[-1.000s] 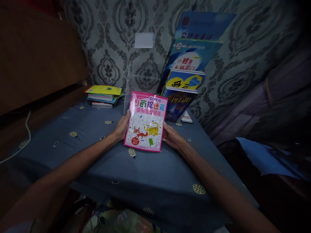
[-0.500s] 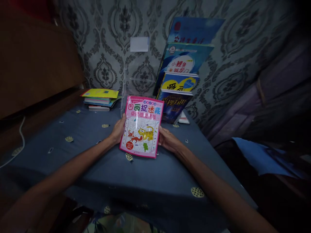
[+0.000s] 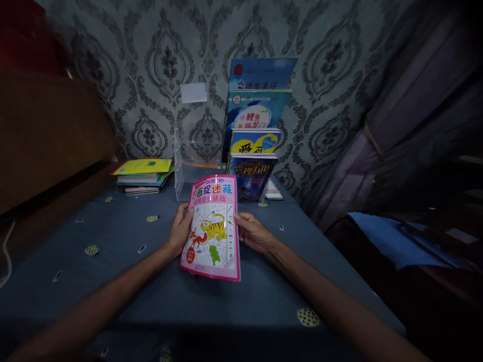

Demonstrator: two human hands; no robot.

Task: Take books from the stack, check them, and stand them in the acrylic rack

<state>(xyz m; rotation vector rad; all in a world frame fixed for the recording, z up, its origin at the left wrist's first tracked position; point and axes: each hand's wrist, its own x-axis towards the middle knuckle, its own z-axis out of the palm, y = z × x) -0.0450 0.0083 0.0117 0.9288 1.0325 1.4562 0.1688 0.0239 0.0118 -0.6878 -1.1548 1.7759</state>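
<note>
A pink picture book (image 3: 211,236) with a yellow striped cat and a red fox on its cover is held above the table, cover facing me. My left hand (image 3: 180,230) grips its left edge, thumb on the front and the other fingers hidden behind. At the right edge my right hand (image 3: 254,232) pinches the book between thumb and fingers. Just behind it stands a clear plastic book rack (image 3: 183,176). Its right part carries several upright books in steps, among them a dark blue book (image 3: 251,176) in front and a taller light-blue book (image 3: 260,108) further back.
Left of the rack lies a stack of books with a yellow book (image 3: 145,166) on top. A blue patterned cloth covers the table (image 3: 124,271). A brown wooden panel (image 3: 49,136) borders the left, a tied curtain (image 3: 381,130) the right. A blue sheet (image 3: 400,241) lies beyond the right edge.
My view has shifted, so the rack and stack sit lower and further left. The book is still in both hands, now closer to me and slightly more tilted.
</note>
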